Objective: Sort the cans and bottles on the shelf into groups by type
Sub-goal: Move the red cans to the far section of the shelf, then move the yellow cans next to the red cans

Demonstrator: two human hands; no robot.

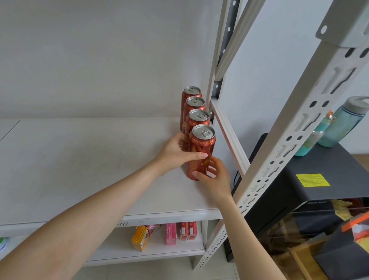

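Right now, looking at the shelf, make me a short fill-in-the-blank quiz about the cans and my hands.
1. The red cans stand in one row of ____ along the shelf's right edge.
2. Both the left hand and the right hand touch the ____ can of the row.
3. Every can stands upright with its ____ tab on top.
4. Outside the rack, a blue water bottle stands on a ____ cabinet.

Missing words: four; nearest; pull; black

Glossy red metal cans (200,154) with brushed tops stand on a matt white shelf (67,163)
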